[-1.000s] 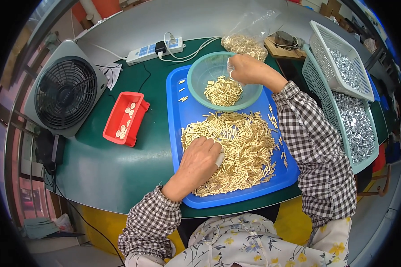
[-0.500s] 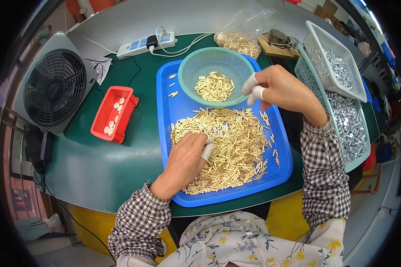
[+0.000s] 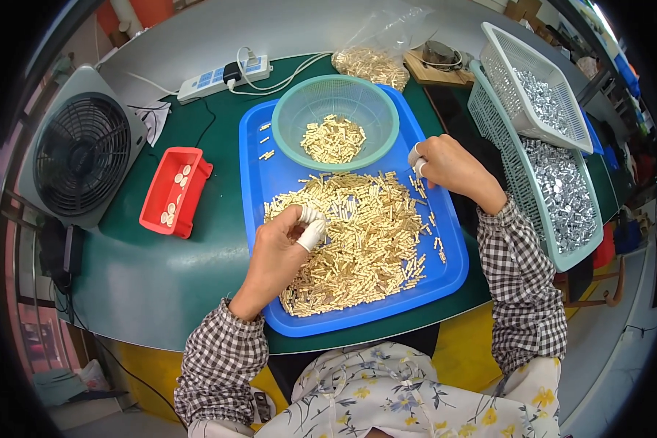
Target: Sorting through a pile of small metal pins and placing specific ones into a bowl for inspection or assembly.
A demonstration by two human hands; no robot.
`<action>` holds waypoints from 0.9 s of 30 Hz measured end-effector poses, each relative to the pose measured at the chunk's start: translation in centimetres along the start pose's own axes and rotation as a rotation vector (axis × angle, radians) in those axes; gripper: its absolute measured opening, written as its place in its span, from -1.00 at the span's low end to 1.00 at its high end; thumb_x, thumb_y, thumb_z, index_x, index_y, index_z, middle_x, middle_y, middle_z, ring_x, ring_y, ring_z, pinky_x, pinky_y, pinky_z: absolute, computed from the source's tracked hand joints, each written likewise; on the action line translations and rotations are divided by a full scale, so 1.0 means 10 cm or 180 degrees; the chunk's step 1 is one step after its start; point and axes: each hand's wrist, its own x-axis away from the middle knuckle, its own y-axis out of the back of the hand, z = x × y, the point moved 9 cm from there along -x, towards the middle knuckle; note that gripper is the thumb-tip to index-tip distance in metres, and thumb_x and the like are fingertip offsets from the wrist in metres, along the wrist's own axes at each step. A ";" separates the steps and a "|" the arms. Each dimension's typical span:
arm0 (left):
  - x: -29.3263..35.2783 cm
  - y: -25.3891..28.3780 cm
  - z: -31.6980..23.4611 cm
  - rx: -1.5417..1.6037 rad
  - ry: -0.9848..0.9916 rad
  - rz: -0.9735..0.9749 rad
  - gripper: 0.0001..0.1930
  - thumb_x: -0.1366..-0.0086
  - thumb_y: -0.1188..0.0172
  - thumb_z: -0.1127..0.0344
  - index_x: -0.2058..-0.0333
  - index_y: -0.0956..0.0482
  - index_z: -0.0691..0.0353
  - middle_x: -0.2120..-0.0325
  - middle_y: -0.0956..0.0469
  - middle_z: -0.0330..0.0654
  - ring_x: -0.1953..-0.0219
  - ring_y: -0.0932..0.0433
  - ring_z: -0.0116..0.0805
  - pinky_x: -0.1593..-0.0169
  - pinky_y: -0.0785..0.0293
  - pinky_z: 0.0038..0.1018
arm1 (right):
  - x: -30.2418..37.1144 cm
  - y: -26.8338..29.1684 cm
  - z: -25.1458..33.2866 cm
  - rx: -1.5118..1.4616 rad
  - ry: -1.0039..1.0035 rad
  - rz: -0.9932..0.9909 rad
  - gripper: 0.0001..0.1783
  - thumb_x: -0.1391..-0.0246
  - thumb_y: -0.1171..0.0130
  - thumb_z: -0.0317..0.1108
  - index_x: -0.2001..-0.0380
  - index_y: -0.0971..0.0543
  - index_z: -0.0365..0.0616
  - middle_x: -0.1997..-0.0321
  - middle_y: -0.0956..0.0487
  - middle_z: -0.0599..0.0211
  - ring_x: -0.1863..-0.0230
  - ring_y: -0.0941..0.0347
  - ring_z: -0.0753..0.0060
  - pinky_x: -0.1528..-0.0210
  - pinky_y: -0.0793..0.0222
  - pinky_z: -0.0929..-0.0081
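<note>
Left hand and right hand have pinched fingers; whether around anything, I cannot tell. Brass-coloured pins heap the blue tray, a green colander crowding its far end; a red bin stands left.

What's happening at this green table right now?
A person is working with both hands at a blue tray that holds a spread pile of small gold-coloured pieces. The left hand is at the pile's left side, the right hand at the tray's right edge; both have white covers on some fingers. I can't tell whether either holds a piece. A smaller heap sits in the green colander at the tray's far end.
</note>
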 end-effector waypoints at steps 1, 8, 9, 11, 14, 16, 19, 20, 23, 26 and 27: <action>-0.01 0.03 0.00 -0.0010 -0.0001 -0.0009 -0.88 -0.21 -0.13 0.40 0.39 -0.45 0.34 0.52 -0.53 -0.24 0.52 -0.46 -0.57 0.43 -0.40 -0.58 | 0.00 -0.01 -0.02 -0.0010 -0.0079 0.0023 -0.82 0.21 0.04 -0.61 0.50 -0.55 -0.44 0.70 -0.49 0.04 0.71 -0.48 0.32 0.56 -0.41 0.43; -0.01 0.01 0.17 0.2081 0.0932 0.0264 -0.85 -0.27 -0.06 0.30 0.30 -0.47 0.25 0.52 -0.50 -0.29 0.52 -0.44 -0.56 0.41 -0.40 -0.62 | 0.05 -0.08 -0.10 0.0391 -0.0309 0.0037 -0.85 0.19 0.02 -0.60 0.53 -0.55 -0.42 0.73 -0.47 0.08 0.72 -0.47 0.33 0.60 -0.39 0.45; -0.02 0.03 0.17 0.2058 0.0925 0.0245 -0.85 -0.27 -0.06 0.30 0.30 -0.47 0.25 0.52 -0.50 -0.29 0.52 -0.44 -0.56 0.41 -0.40 -0.62 | 0.09 -0.05 -0.07 0.0380 -0.0175 -0.0063 -0.85 0.16 0.01 -0.59 0.51 -0.55 -0.41 0.72 -0.48 0.09 0.72 -0.46 0.34 0.60 -0.38 0.46; -0.01 -0.02 0.22 0.2656 0.1008 0.0318 -0.85 -0.28 -0.06 0.30 0.29 -0.47 0.24 0.50 -0.49 -0.29 0.50 -0.44 -0.53 0.41 -0.41 -0.60 | 0.14 0.00 0.12 0.0332 0.0139 -0.0240 -0.85 0.10 -0.01 -0.56 0.47 -0.55 -0.39 0.71 -0.49 0.12 0.71 -0.46 0.37 0.61 -0.37 0.49; 0.00 0.02 0.28 0.3023 0.1034 0.0261 -0.85 -0.28 -0.05 0.30 0.28 -0.46 0.24 0.48 -0.48 -0.28 0.47 -0.43 -0.51 0.40 -0.41 -0.59 | 0.22 -0.03 0.48 -0.0894 -0.0074 -0.0026 -0.84 0.00 -0.03 -0.51 0.38 -0.54 -0.37 0.63 -0.55 0.14 0.67 -0.49 0.43 0.60 -0.37 0.56; -0.02 -0.02 0.31 0.3242 0.1055 0.0296 -0.85 -0.28 -0.04 0.31 0.25 -0.46 0.24 0.46 -0.47 -0.27 0.45 -0.43 -0.50 0.39 -0.42 -0.58 | 0.26 -0.11 0.76 -0.1286 0.0222 -0.0058 -0.84 -0.02 -0.03 -0.49 0.35 -0.53 -0.36 0.59 -0.56 0.15 0.66 -0.49 0.46 0.59 -0.37 0.58; -0.02 -0.02 0.35 0.3302 0.1081 0.0307 -0.85 -0.28 -0.04 0.31 0.23 -0.44 0.24 0.45 -0.47 -0.26 0.43 -0.44 -0.48 0.38 -0.42 -0.57 | 0.26 -0.26 1.07 -0.1571 0.0791 -0.0268 -0.85 -0.03 -0.06 -0.50 0.32 -0.53 -0.34 0.54 -0.58 0.16 0.64 -0.50 0.50 0.58 -0.38 0.61; -0.02 -0.02 0.35 0.3340 0.1080 0.0294 -0.84 -0.28 -0.04 0.31 0.22 -0.44 0.24 0.44 -0.47 -0.25 0.43 -0.44 -0.47 0.37 -0.42 -0.56 | 0.28 -0.28 1.15 -0.1449 0.1091 -0.0424 -0.85 -0.01 -0.08 -0.52 0.32 -0.53 -0.33 0.53 -0.59 0.16 0.62 -0.51 0.52 0.57 -0.39 0.62; -0.02 -0.02 0.32 0.3248 0.1071 0.0266 -0.83 -0.28 -0.04 0.27 0.23 -0.45 0.22 0.44 -0.45 -0.28 0.43 -0.41 -0.47 0.37 -0.38 -0.56 | 0.30 -0.35 1.13 -0.1501 0.1083 -0.0672 -0.85 0.01 -0.10 -0.54 0.32 -0.54 -0.32 0.55 -0.59 0.17 0.60 -0.52 0.51 0.57 -0.39 0.61; -0.02 -0.01 0.35 0.3234 0.1070 0.0202 -0.82 -0.28 -0.05 0.25 0.23 -0.45 0.20 0.44 -0.44 -0.29 0.42 -0.39 -0.47 0.38 -0.35 -0.57 | 0.31 -0.37 1.16 -0.1484 0.1110 -0.0740 -0.84 0.03 -0.11 -0.55 0.31 -0.54 -0.31 0.56 -0.58 0.18 0.58 -0.53 0.49 0.57 -0.39 0.61; -0.02 -0.02 0.37 0.3263 0.1087 0.0195 -0.82 -0.28 -0.05 0.25 0.23 -0.45 0.20 0.44 -0.44 -0.29 0.42 -0.39 -0.47 0.38 -0.35 -0.57 | 0.32 -0.39 1.17 -0.1432 0.1109 -0.0711 -0.84 0.04 -0.12 -0.56 0.31 -0.54 -0.31 0.57 -0.58 0.18 0.57 -0.54 0.49 0.57 -0.39 0.61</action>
